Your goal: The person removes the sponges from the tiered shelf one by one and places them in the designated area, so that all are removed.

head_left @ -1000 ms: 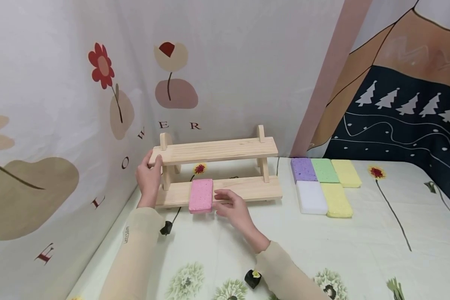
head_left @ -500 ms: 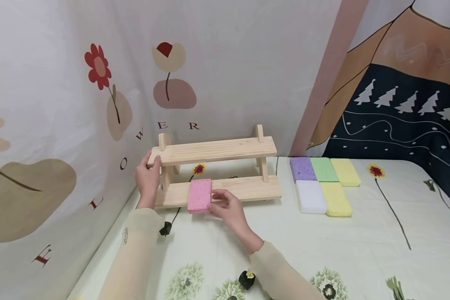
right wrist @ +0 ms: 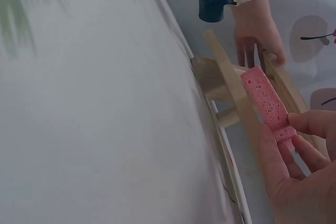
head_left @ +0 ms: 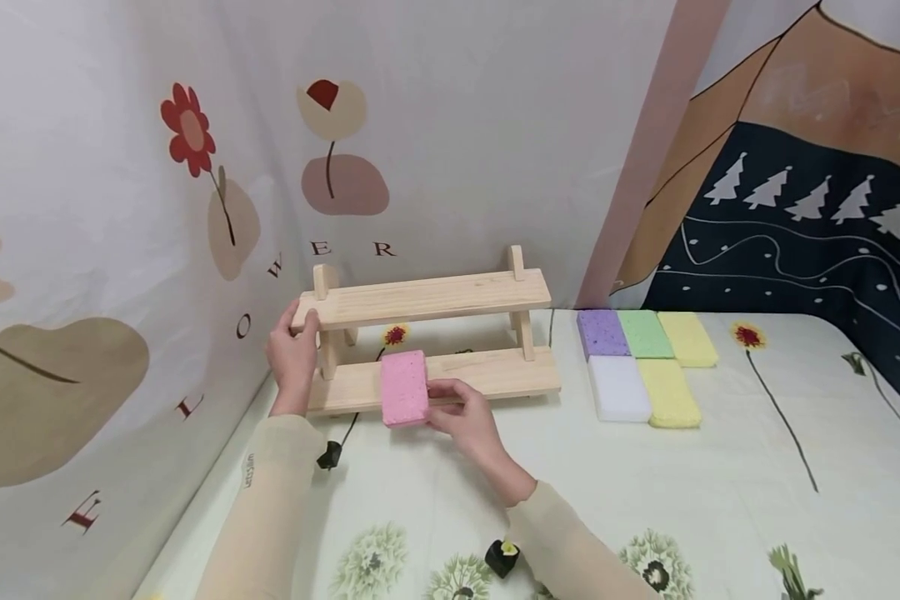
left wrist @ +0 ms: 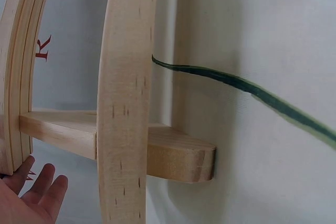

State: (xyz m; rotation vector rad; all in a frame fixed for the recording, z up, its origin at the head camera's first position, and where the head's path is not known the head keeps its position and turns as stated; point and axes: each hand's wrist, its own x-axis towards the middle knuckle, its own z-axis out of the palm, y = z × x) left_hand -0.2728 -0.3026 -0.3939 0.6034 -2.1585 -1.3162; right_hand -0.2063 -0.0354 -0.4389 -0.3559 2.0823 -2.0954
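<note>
A pink sponge [head_left: 404,388] stands in front of the lower board of a small two-tier wooden shelf [head_left: 423,298], overlapping that board in the head view. My right hand [head_left: 461,414] pinches its right edge; the right wrist view shows thumb and fingertips on both sides of the sponge [right wrist: 268,98]. Whether the sponge touches the board cannot be told. At the shelf's left end, my left hand [head_left: 292,358] holds the upper board, thumb on its front edge and fingers behind. In the left wrist view, the fingers of the left hand [left wrist: 37,195] lie by the board's end.
To the right of the shelf, a purple sponge [head_left: 602,332], a green sponge [head_left: 645,334], two yellow sponges [head_left: 687,339] and a white sponge [head_left: 619,388] lie close together. A flower-printed cloth [head_left: 727,508] covers the table. Printed curtains [head_left: 450,125] hang close behind the shelf.
My right fingers have closed from beside the pink sponge onto its right edge. The sponge has shifted slightly right along the shelf and turned a little. The left hand keeps its hold.
</note>
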